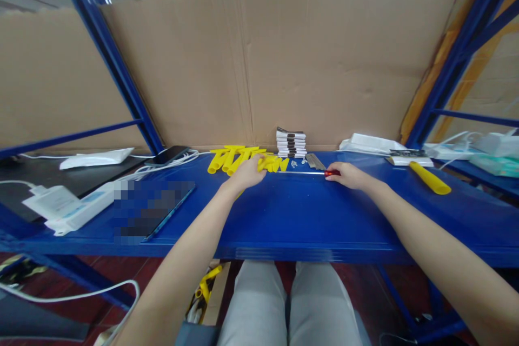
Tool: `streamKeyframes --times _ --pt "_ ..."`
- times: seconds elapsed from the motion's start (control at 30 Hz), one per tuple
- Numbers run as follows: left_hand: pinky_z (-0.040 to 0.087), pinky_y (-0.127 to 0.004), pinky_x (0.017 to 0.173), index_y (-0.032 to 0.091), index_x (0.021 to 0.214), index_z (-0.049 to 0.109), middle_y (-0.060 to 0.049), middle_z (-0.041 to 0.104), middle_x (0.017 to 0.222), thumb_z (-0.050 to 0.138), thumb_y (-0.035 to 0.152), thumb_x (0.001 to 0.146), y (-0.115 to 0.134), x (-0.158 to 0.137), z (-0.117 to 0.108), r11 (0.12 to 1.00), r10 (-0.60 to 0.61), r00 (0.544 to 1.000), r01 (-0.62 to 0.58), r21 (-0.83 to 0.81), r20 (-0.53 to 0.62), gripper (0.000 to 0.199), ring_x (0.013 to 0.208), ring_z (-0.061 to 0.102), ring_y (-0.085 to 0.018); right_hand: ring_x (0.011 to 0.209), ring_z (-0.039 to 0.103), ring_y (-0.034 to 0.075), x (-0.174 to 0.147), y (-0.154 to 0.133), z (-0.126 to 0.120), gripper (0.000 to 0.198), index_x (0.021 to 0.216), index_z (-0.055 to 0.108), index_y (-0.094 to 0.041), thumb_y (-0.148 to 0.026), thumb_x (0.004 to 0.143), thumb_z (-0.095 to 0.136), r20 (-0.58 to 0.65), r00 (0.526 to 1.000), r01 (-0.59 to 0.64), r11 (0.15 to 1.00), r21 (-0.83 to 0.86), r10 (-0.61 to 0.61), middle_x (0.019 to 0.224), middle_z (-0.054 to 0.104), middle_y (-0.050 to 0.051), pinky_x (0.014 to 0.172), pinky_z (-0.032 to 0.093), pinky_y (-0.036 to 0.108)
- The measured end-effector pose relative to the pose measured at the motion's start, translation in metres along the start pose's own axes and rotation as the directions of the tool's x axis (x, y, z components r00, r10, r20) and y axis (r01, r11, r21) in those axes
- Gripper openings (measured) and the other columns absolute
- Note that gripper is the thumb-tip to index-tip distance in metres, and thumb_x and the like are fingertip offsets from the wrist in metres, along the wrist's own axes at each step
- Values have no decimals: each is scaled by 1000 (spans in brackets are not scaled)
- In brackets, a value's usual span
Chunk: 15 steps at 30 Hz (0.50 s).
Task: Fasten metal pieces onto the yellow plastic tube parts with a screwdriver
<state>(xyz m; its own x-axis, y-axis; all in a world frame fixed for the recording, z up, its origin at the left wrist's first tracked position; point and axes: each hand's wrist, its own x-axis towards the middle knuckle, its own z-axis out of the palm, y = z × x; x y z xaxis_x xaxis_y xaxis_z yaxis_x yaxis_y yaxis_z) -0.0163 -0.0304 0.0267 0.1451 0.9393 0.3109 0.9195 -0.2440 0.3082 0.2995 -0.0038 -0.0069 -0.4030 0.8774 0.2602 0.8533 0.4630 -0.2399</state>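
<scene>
My right hand [344, 175] is closed around the red handle [331, 172] of a screwdriver, whose long thin metal shaft [300, 173] lies level and points left. Across from it, my left hand [249, 172] has its fingers curled together at the edge of a yellow pile. A bit of yellow tube [239, 194] shows below that wrist and seems to be in its grip; most of it is hidden by the hand. Several yellow tubes [221, 161] lie side by side behind the left hand, with small flat yellow pieces [279, 164] near the shaft's tip.
Stacked white packets [291, 143] stand by the cardboard wall [324, 65], with grey metal strips [314, 161] beside them. To the left are a tablet [156, 211], a power strip [89, 205] and a phone [168, 155]. One yellow tube [430, 178] lies right. A box [217, 294] sits below.
</scene>
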Motion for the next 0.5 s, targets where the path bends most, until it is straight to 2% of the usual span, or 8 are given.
streamKeyframes --times 0.27,0.5 --pt "51 -33 92 14 146 39 -15 62 129 55 8 75 1 -5 -2 994 77 987 -65 -89 141 73 108 65 -24 84 66 23 1 -2 1 12 84 69 -20 -25 82 58 11 1000 -8 1000 1 8 91 72 8 78 50 31" --pt "52 -31 88 24 140 51 -8 62 132 48 6 81 8 -8 -6 978 186 969 -166 -129 162 62 100 68 -21 81 65 22 2 -5 0 14 85 69 -19 -26 83 57 15 999 -47 999 -14 47 90 72 9 76 50 31"
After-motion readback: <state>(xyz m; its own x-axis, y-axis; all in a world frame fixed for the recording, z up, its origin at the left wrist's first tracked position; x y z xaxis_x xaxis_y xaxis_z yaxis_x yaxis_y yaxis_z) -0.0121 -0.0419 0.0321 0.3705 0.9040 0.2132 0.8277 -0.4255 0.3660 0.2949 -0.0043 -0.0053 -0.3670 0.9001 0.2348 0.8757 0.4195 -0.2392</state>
